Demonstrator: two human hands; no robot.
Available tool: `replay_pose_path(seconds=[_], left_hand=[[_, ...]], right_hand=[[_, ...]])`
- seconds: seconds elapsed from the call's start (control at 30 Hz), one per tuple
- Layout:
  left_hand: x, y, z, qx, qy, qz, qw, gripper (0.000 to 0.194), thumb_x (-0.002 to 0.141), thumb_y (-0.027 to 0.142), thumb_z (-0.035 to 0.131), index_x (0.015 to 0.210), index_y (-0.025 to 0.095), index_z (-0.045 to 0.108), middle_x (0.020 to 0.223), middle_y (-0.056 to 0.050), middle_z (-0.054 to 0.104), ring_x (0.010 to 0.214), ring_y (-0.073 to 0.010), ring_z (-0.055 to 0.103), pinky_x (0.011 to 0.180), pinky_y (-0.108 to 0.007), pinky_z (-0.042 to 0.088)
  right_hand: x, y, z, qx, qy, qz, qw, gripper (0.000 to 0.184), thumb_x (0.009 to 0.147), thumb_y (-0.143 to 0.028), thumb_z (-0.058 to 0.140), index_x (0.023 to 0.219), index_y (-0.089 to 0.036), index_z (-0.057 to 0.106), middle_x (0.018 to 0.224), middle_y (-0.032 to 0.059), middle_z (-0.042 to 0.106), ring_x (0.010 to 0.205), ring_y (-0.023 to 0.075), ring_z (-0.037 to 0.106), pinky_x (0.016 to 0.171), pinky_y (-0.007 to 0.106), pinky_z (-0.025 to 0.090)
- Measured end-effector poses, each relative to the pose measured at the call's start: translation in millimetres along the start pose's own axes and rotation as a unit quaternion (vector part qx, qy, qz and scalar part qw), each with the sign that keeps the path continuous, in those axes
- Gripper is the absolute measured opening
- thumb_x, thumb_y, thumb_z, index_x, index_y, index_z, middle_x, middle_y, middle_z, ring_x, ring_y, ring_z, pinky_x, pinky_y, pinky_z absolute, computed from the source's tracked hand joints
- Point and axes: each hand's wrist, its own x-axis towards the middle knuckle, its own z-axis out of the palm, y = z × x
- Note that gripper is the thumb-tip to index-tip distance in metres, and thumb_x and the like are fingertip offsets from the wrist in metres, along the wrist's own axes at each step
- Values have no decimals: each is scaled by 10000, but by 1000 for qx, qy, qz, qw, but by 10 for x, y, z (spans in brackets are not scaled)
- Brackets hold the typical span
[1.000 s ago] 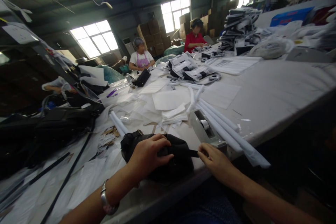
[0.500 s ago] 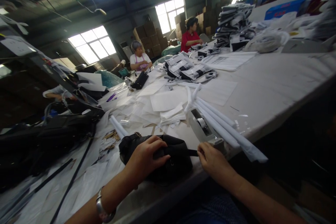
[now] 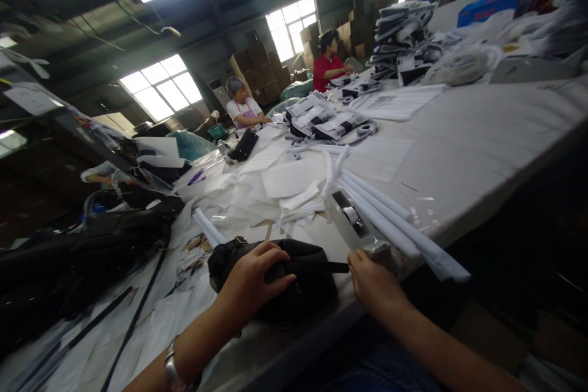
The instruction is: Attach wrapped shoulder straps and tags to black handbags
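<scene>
A black bag [image 3: 312, 294] lies on the near edge of the white-covered table, with a buckle at its far left end. Across its top rests my left hand [image 3: 261, 269], thumb and fingers closed around part of it; what lies under the palm is hidden. From the bag a flat black strap [image 3: 328, 267] runs out to the right. Its end is pinched between the thumb and fingers of my right hand [image 3: 372, 278], which is off the bag. Just beyond that hand stands a grey tape dispenser [image 3: 351, 220].
White rolled tubes [image 3: 381, 214] lie beside the dispenser. Foam sheets [image 3: 289, 177] spread over the table [image 3: 478, 153]. More black bags [image 3: 82, 257] are heaped at left. Wrapped bags [image 3: 316, 116] and a tall stack [image 3: 399, 37] stand farther back. Several co-workers sit around the table.
My right hand has shifted very slightly right, with the strap drawn straight. My left hand stays on the bag. The co-worker in white has stretched an arm toward the table.
</scene>
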Motion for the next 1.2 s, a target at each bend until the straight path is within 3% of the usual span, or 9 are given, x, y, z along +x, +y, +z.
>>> replay_pose_path(seconds=[0.07,0.13,0.2,0.27,0.4,0.57,0.67,1.03,1.2], left_hand=[[-16,26,-19,0,4,-11,1000,197,814,274,713,1000,239,658,1043,-29,662,941,-196,656,849,-312,511],[-23,60,-51,8,22,-43,999,237,822,327,704,1025,233,627,1025,-32,671,928,-207,654,840,-327,507],[-10,91,-93,14,32,-90,995,266,837,399,676,1013,214,605,970,-38,688,883,-219,656,806,-341,503],[30,112,-130,-9,1,-134,991,296,856,471,628,960,194,620,888,-40,705,821,-222,660,754,-333,498],[144,112,-154,-137,-104,-215,961,426,864,564,561,924,162,688,756,-32,697,702,-189,644,622,-270,472],[229,139,-150,-212,-123,-305,920,429,739,534,714,895,134,705,773,-14,655,712,-155,597,596,-227,425],[254,189,-169,-220,-142,-336,905,426,719,515,731,891,126,704,753,-4,637,696,-144,565,603,-233,400],[354,272,-103,-102,-131,-325,931,235,672,367,698,698,169,574,641,48,503,621,-132,474,558,-242,343],[315,253,-22,-119,-93,-302,941,131,648,257,663,718,167,599,677,21,592,698,-176,576,625,-258,417]], right_hand=[[-43,-43,-65,13,24,-22,999,213,958,-155,458,1093,-192,619,1059,106,671,752,231,686,583,301,447],[-62,-129,-138,67,74,-80,992,272,973,-204,468,1211,-237,596,1171,95,664,932,253,676,751,329,498],[-34,-241,-193,160,115,-144,970,288,971,-222,491,1236,-251,599,1239,81,648,1104,258,611,954,365,457],[36,-349,-212,270,111,-175,940,276,958,-220,524,1216,-250,616,1225,63,656,1155,238,576,1030,363,418],[193,-473,-188,417,52,-164,893,162,917,-194,592,1039,-245,685,1041,23,692,1019,192,624,930,299,464],[263,-472,-207,467,26,-136,873,16,863,-213,677,861,-227,683,875,-9,682,860,173,632,800,275,459],[263,-458,-233,477,27,-142,867,40,843,-206,703,819,-223,675,824,-22,664,806,160,622,756,264,447],[290,-414,-246,514,-22,-143,845,21,837,-234,707,826,-225,693,830,-23,698,811,159,643,754,257,450],[308,-403,-230,529,-57,-158,831,24,833,-220,695,853,-220,681,838,-27,688,804,149,634,746,245,450]])
